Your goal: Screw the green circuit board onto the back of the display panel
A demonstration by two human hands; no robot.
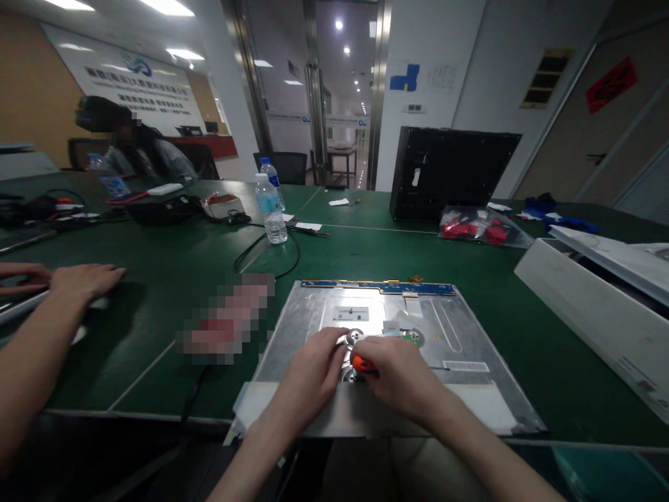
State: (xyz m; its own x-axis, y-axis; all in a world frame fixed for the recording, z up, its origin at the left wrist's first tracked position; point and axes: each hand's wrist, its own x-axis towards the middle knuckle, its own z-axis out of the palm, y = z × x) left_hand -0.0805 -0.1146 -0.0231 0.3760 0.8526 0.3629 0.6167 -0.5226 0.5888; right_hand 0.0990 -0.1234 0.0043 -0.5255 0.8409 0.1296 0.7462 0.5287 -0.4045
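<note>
A flat display panel [324,411] lies back side up at the table's near edge, a blue circuit strip [376,287] along its far end. My right hand [402,369] is closed around an orange-handled screwdriver [363,363], most of it hidden in the fist. Beside it, my left hand [316,366] has its thumb and fingers bent at the edge of a small round metal part [355,337] on the panel. Another round part below it is partly covered by the hands. A small green board [411,337] shows just beyond my right hand.
On the green table [360,251] stand water bottles [271,213] and a black monitor [454,174]. A plastic bag with red items [483,229] lies before the monitor. A white casing [601,321] is at right. Another person's hand [86,280] is at left, near a blurred reddish object [230,324].
</note>
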